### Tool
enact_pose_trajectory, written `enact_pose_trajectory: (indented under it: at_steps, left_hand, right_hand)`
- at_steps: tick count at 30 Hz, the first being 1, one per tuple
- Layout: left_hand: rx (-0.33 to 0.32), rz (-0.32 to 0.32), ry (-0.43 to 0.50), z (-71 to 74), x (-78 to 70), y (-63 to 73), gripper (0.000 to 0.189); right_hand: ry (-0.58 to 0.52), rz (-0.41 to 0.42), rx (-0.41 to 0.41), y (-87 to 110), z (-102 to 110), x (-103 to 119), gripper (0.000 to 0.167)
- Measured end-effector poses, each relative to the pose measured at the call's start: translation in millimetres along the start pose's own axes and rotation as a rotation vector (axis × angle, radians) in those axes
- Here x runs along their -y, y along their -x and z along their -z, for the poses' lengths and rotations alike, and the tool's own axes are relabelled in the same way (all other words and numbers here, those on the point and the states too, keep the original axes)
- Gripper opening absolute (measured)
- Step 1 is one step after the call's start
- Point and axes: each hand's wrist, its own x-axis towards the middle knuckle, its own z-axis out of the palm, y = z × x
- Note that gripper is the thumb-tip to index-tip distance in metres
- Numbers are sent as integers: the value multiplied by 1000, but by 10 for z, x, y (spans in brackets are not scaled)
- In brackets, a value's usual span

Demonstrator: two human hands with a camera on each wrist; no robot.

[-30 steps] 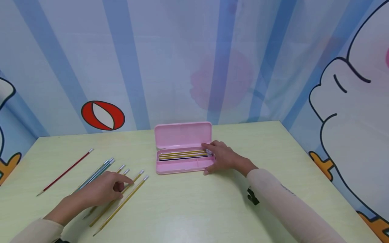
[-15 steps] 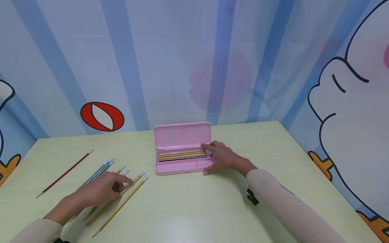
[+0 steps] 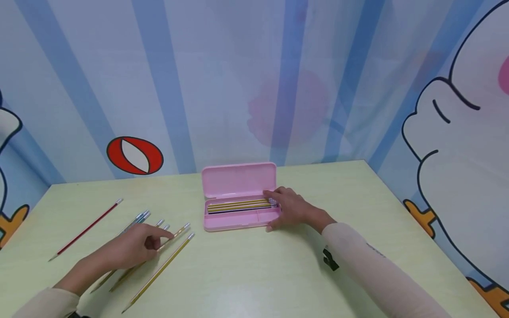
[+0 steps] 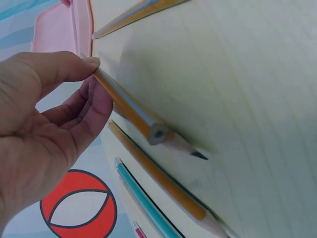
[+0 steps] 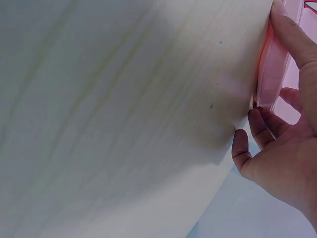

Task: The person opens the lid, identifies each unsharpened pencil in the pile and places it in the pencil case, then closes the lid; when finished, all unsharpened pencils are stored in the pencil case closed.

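Observation:
My left hand (image 3: pixel 133 247) pinches a yellow pencil (image 4: pixel 126 101) between thumb and fingers, near its eraser end. Its flat, unsharpened end points at the left wrist camera, above a sharpened pencil tip (image 4: pixel 198 154) on the table. To the right of that hand lies another yellow pencil (image 3: pixel 159 271). A pink pencil case (image 3: pixel 230 224) stands with its lid (image 3: pixel 239 180) raised. Several yellow pencils (image 3: pixel 238 206) and a dark one lie in its rear compartment. My right hand (image 3: pixel 292 207) grips the case's right end, thumb at the front corner, fingers over the back.
Teal pencils (image 4: pixel 143 198) lie on the left side of the table (image 3: pixel 254 274), partly under the left hand. Farther left is a red pencil (image 3: pixel 85 230). A blue striped curtain (image 3: pixel 222 88) with printed cartoon figures hangs behind the table edge.
The held pencil's near end has swung slightly left and away, apart from the yellow pencil at its right. My right hand and the case have stayed put.

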Motion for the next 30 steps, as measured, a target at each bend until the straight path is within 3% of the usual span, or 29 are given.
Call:
enact_pose_trajectory:
  at_steps: [8,16,30]
  left_hand:
    - [-15,-34,56,49,-42,-35,40]
    - [-76,-51,26,51,-103,-80,39]
    - [-27,-52,63,29,-260,-294,38]
  right_hand:
    - [-7,-9,-1,-6,-21,-8,104]
    - [-6,-10,1,-2,-10,2,104]
    - [-4,-17,3,-4,-11,3,104]
